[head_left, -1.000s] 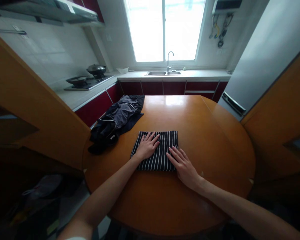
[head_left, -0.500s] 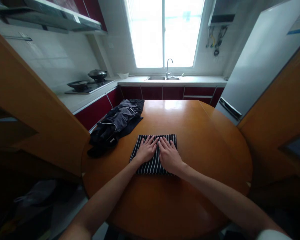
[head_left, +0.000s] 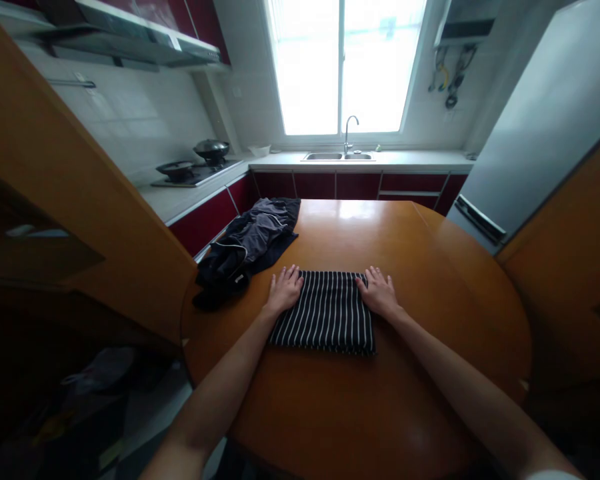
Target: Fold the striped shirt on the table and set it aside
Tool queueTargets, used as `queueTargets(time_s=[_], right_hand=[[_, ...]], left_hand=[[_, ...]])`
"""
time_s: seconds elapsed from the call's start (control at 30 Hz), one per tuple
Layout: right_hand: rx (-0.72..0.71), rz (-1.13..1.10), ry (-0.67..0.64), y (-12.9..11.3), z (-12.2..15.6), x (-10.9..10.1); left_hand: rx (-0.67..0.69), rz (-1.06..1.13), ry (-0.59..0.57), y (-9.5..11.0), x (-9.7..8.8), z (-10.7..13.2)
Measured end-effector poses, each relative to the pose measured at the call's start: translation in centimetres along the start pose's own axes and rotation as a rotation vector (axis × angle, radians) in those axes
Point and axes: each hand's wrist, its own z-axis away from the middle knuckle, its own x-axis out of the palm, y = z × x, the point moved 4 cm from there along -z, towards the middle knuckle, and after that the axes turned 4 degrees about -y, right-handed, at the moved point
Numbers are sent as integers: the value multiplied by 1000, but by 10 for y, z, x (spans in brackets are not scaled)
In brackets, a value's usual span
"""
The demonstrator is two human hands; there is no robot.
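Observation:
A folded black cloth with white stripes [head_left: 325, 313] lies flat on the wooden table [head_left: 420, 267], its stripes running away from me. My left hand [head_left: 284, 291] rests over the cloth's far left edge, palm down with the fingers stretched out. At the far right edge, my right hand [head_left: 378, 292] lies in the same way, fingers spread and partly past the cloth. Neither hand grips anything. What kind of garment or cloth it is cannot be made out from the fold.
Dark, crumpled clothes [head_left: 253, 243] lie at the table's back left. Beyond are a stove with a pan [head_left: 176, 169] and a lidded wok [head_left: 211, 148], a sink [head_left: 325, 157] under the window, and a fridge [head_left: 525, 127] at the right. Wooden panels flank the table.
Both hands have slid apart from the middle of the striped cloth to its left and right edges. The view has shifted slightly, so the room appears further right.

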Motion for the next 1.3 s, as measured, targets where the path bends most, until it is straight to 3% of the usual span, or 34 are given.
queueTargets(time_s=[0.1, 0.17, 0.27, 0.33, 0.4, 0.47, 0.57, 0.67, 0.8, 0.93, 1.2, 1.3], right_hand=[[-5, -117, 93, 20, -4, -4], [-4, -229, 176, 25, -2, -10], [-98, -306, 280, 9, 13, -21], [-232, -257, 291, -14, 31, -23], [-369, -161, 248, -41, 52, -19], [-447, -57, 178, -61, 72, -11], [-482, 62, 107, -79, 97, -1], [-628, 111, 97, -94, 121, 4], [-847, 177, 118, -115, 147, 14], [-783, 271, 59, -122, 149, 21], [-688, 288, -7, -121, 142, 20], [-680, 300, -3, -121, 139, 22]], left_hand=[[-40, 120, 35, -26, -14, -9], [-52, 148, 71, -32, -24, -8], [101, 143, 92, -13, -28, 7], [287, 106, 40, 12, -21, 20], [389, 44, -54, 29, -9, 28], [353, -11, -128, 30, 0, 26], [198, -18, -140, 8, 0, 13], [130, 38, -93, -14, -4, 3], [177, 123, 42, -23, -8, -4], [222, 145, 119, -22, -10, -9], [219, 218, 140, -22, -10, -15], [137, 182, 157, -23, -6, -9]])
